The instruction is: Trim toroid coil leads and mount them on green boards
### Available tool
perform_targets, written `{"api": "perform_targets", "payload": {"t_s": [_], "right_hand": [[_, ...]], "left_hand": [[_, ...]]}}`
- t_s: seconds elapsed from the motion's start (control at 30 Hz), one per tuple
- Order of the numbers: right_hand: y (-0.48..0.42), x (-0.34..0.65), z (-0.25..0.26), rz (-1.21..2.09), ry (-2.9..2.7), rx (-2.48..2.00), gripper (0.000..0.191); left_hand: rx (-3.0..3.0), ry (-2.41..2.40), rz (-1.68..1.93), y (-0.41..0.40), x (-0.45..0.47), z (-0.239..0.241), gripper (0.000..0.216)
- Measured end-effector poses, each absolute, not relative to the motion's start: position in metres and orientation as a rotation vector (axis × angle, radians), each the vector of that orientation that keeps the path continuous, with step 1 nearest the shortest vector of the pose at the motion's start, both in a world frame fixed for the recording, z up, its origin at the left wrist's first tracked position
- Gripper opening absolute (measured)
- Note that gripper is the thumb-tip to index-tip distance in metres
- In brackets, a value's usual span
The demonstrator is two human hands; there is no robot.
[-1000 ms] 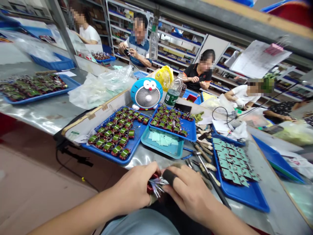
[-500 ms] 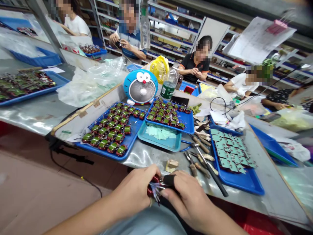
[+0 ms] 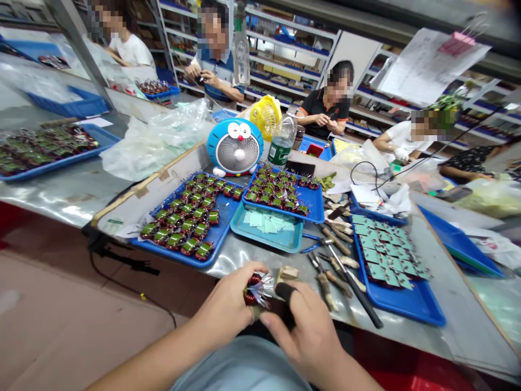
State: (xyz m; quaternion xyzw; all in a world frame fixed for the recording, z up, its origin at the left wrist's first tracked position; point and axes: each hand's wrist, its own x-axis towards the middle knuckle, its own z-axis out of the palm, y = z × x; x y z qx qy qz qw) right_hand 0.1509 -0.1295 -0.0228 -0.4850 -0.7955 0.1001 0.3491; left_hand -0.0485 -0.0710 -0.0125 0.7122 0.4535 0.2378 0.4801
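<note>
My left hand [image 3: 232, 296] is closed around a copper-wound coil [image 3: 253, 290], just in front of the table's near edge. The coil's bundle of pale wire leads [image 3: 264, 288] fans out to the right. My right hand [image 3: 307, 323] is beside those leads, thumb and index finger apart, with no held thing visible between them. A black finger cover [image 3: 285, 291] sits on its index finger. The remaining fingers of that hand are curled and partly hidden. Beyond the hands, a small wooden block [image 3: 288, 273] lies on the metal table.
A blue tray [image 3: 222, 239] holds rows of coils; another coil tray [image 3: 313, 209] rests partly over a teal tray [image 3: 240, 228] of green cards. Pliers [image 3: 323, 279] and a black-handled hammer [image 3: 362, 301] lie right of centre, beside a tray [image 3: 423, 307] of card-topped coils. Behind stands a blue fan [image 3: 235, 146].
My right thumb and index finger have parted and moved off the coil's leads, which now spread out freely. My left hand still holds the coil, slightly raised. The view has shifted a little.
</note>
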Motion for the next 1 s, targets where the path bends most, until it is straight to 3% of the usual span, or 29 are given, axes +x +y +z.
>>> {"api": "perform_targets", "payload": {"t_s": [0.17,0.43,0.5,0.57,0.63,0.77,0.83,0.93,1.0], "right_hand": [[-0.120,0.152,-0.019,0.198,-2.175,-1.235,0.016],[-0.110,0.160,-0.013,0.231,-2.243,-1.026,0.030],[-0.113,0.158,-0.012,0.255,-2.178,-1.106,0.030],[-0.117,0.158,-0.009,0.210,-2.182,-1.113,0.029],[-0.119,0.161,-0.005,0.119,-2.260,-1.048,0.032],[-0.117,0.171,-0.001,0.009,-2.394,-0.953,0.043],[-0.116,0.175,-0.002,0.070,-2.339,-1.009,0.038],[-0.119,0.182,-0.002,0.405,-2.164,-1.157,0.015],[-0.122,0.186,0.001,0.628,-2.035,-1.222,0.015]], "left_hand": [[1.739,1.080,0.628,-0.072,-0.046,-0.014,0.039],[1.543,0.951,0.625,-0.077,-0.047,-0.011,0.035],[1.513,0.906,0.628,-0.075,-0.052,-0.014,0.050],[1.376,0.740,0.659,-0.074,-0.057,-0.018,0.084],[1.215,0.550,0.635,-0.072,-0.060,-0.021,0.102],[1.123,0.454,0.471,-0.068,-0.057,-0.019,0.073],[1.163,0.527,0.467,-0.064,-0.054,-0.014,0.063],[1.296,0.670,0.434,-0.060,-0.053,-0.006,0.059],[1.404,0.736,0.408,-0.058,-0.051,-0.003,0.055]]}}
